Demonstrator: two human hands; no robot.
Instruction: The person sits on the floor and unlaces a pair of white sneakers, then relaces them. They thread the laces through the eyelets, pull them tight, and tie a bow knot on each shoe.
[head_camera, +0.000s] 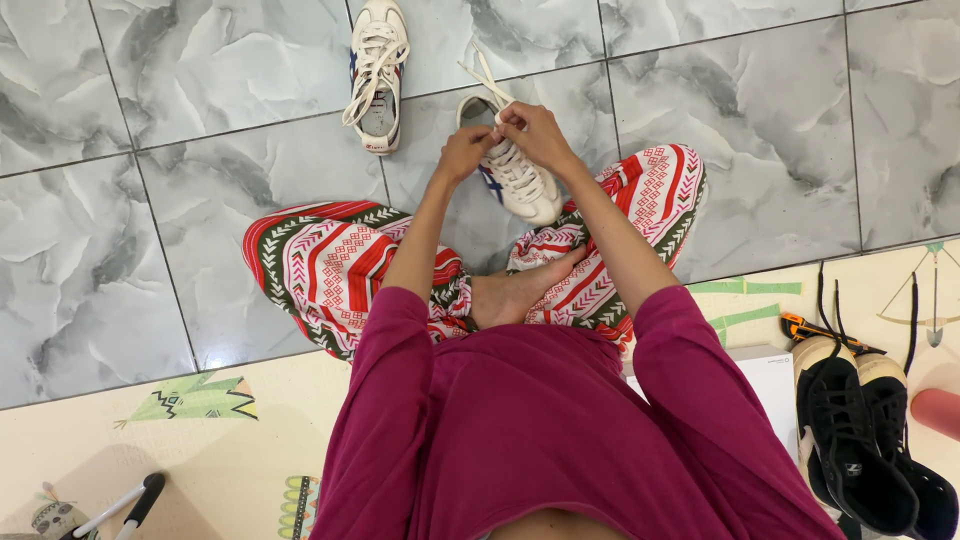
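Observation:
A white sneaker with blue side stripes lies on the grey tiles in front of my crossed legs. My left hand grips the laces near the shoe's tongue. My right hand pinches a white lace that runs up and away from the shoe. The matching sneaker with loose laces lies apart, farther out to the left.
I sit cross-legged in striped patterned trousers on a cream play mat at the edge of marble-look tiles. A pair of black sneakers stands at the right, beside a white box. A black-tipped stick lies lower left.

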